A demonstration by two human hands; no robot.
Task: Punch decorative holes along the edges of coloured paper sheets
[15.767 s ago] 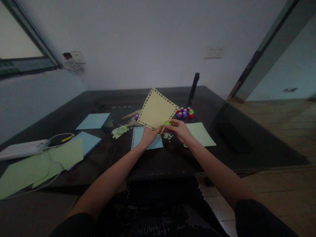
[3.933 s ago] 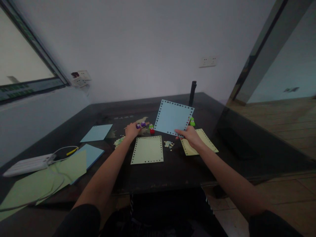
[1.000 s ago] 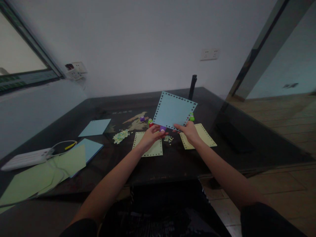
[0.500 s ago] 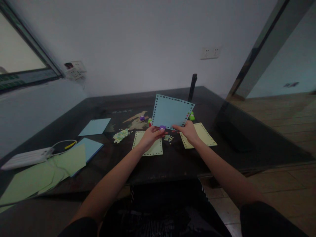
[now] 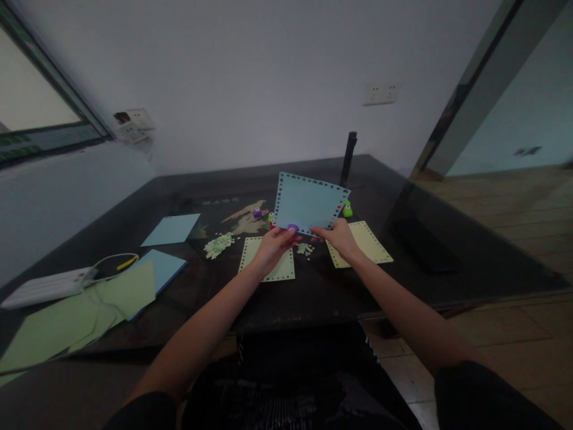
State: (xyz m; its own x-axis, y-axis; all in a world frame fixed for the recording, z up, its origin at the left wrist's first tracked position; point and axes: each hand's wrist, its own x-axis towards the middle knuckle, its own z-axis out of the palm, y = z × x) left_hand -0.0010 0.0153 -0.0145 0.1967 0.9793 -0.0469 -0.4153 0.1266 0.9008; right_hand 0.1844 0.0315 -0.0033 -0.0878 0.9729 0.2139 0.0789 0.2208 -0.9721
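So the blue sheet (image 5: 308, 203) is up off the surface (image 5: 250, 310) mid-frame, tilted to face the camera, probably so its bottom edge is easy to get at. Right hand (image 5: 342, 240) has it in a snug pinch near the lower right corner, thumb on the front, likely just steadying it. Left hand (image 5: 271, 246) is curled, thumb and fingers closed around one purple punch (looks like one, anyway) at the sheet's lower left edge. Headcount: one spare purple punch (image 5: 257, 212) left of center, one small green punch (image 5: 271, 217) and one red punch (image 5: 273, 224) just beyond the left hand, one bright green punch (image 5: 348, 210) poking out right of the sheet. Can't tell what else it hides. Flat below: one pale green sheet (image 5: 280, 272), one yellow sheet (image 5: 369, 246), two piles of paper bits (image 5: 218, 245).
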